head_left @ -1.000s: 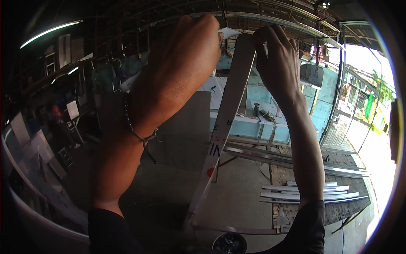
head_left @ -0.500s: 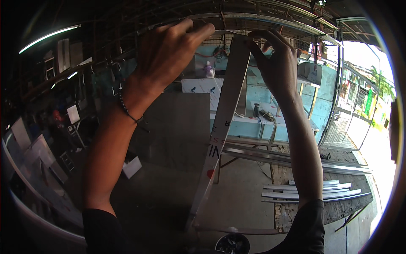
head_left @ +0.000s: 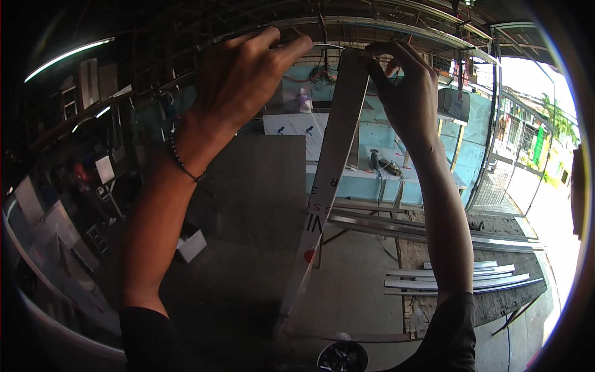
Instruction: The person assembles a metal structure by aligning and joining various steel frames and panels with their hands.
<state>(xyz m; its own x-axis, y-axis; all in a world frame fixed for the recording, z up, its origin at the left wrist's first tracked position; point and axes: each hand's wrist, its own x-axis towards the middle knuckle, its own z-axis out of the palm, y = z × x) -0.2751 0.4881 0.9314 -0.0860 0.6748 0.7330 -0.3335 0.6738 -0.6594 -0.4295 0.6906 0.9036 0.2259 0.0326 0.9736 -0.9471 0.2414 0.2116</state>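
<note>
A long flat metal strip (head_left: 338,130), with printed film and a red dot, stands steeply tilted between my arms. My right hand (head_left: 406,77) pinches its top right edge between thumb and fingers. To the left, my left hand (head_left: 248,77) is raised at about the same height, fingers bent forward and their tips mostly hidden. A thin pale line (head_left: 327,46) runs from its fingertips to the strip's top; what it belongs to I cannot make out. A dark beaded bracelet (head_left: 178,155) circles my left wrist.
At the right, a worn workbench (head_left: 496,304) carries several metal profiles (head_left: 471,279). Power tools (head_left: 384,163) lie on a bench against the blue wall. A dark grey panel (head_left: 273,180) stands behind the strip, and a round container (head_left: 342,356) sits at the bottom edge.
Both hands and the strip hold nearly the same position. The background has shifted very slightly.
</note>
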